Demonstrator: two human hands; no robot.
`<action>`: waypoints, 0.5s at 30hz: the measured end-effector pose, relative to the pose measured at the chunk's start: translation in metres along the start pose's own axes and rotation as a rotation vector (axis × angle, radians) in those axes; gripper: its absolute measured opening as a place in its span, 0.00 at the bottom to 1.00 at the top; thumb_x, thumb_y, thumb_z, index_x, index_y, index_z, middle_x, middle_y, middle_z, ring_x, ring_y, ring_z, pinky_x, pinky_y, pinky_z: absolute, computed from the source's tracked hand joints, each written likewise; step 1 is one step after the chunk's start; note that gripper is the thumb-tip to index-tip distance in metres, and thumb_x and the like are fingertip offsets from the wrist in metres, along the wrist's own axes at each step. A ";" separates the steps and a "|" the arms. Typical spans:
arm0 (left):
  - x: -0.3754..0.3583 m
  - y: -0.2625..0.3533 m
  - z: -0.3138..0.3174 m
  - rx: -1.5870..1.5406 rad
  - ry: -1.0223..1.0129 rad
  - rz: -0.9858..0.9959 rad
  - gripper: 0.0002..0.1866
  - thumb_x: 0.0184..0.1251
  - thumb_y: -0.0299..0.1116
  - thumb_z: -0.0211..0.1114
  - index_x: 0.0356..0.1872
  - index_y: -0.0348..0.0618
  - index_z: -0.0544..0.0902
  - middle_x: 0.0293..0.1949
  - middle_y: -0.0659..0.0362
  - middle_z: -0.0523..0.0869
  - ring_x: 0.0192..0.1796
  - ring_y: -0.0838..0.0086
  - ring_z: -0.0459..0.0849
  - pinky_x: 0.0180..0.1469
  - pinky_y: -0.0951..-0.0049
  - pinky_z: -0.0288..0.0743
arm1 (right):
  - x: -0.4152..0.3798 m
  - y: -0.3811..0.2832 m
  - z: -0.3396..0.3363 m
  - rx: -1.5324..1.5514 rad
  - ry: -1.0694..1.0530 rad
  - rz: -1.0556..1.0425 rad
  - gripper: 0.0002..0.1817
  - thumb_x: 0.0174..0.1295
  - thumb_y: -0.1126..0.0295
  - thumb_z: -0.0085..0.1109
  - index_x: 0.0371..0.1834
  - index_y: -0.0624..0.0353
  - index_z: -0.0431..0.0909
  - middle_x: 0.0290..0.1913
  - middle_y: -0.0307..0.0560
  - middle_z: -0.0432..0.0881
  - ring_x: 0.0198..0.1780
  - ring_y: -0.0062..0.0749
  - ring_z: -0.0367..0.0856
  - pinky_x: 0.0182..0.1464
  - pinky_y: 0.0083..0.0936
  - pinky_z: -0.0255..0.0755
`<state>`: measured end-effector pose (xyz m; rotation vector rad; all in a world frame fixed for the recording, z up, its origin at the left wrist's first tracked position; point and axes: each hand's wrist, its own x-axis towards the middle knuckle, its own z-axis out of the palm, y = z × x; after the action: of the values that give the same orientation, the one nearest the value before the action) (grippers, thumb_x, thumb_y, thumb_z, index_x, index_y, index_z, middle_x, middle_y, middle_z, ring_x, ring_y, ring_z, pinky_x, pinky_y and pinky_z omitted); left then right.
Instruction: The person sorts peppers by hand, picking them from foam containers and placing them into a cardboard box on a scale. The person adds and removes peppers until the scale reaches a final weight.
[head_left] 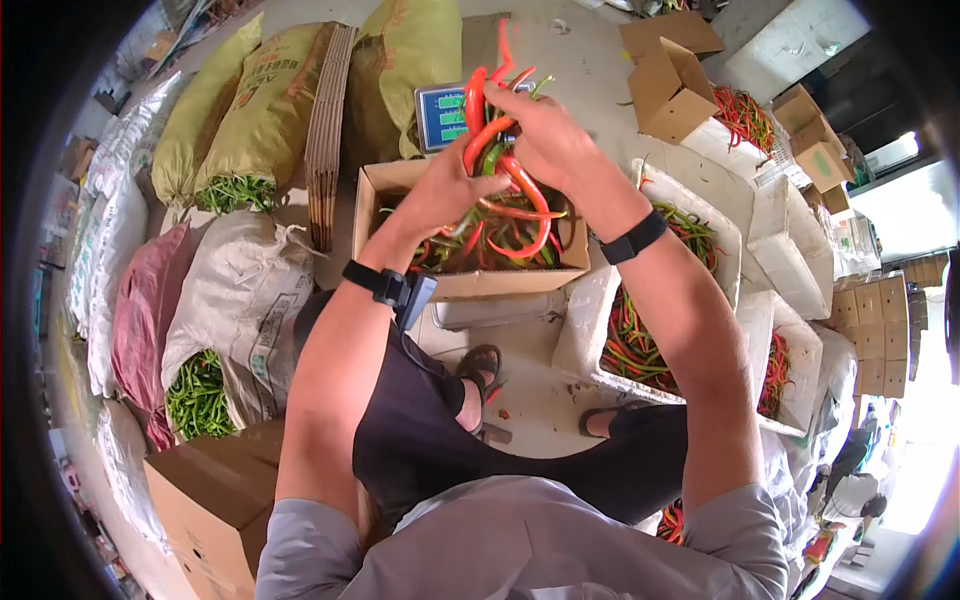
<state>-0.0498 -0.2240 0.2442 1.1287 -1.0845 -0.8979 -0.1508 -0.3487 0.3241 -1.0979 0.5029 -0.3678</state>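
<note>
Both of my hands are raised over a cardboard box [450,287] and closed around one bunch of long chili peppers [537,195], mostly red with some green. My left hand [450,190] grips the bunch from the lower left, its thumb pointing right. From the upper right, my right hand [545,130] holds the same bunch, with pepper tips curling out above and below the fingers. More red and green chilies lie in the box underneath. Just behind the hands is a scale display [440,118] with green-lit panels, partly hidden by the peppers.
A white foam box [735,235] of mixed chilies stands at my right, a smaller foam box [800,400] beyond it. Yellow sacks [270,100] and folded cardboard [330,130] stand at the left. A white sack [245,270] spills green chilies. An open carton [672,95] is at the upper right.
</note>
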 end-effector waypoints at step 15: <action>-0.022 -0.015 0.066 0.277 0.353 0.037 0.32 0.66 0.27 0.73 0.69 0.35 0.69 0.58 0.49 0.83 0.60 0.68 0.84 0.62 0.68 0.77 | -0.009 0.003 -0.034 -0.227 -0.269 0.108 0.16 0.68 0.71 0.66 0.54 0.70 0.82 0.51 0.50 0.86 0.52 0.31 0.83 0.55 0.31 0.79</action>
<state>-0.1198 -0.2221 0.2298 1.4294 -0.9486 -0.5016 -0.1770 -0.3681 0.3104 -1.3110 0.3686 -0.0661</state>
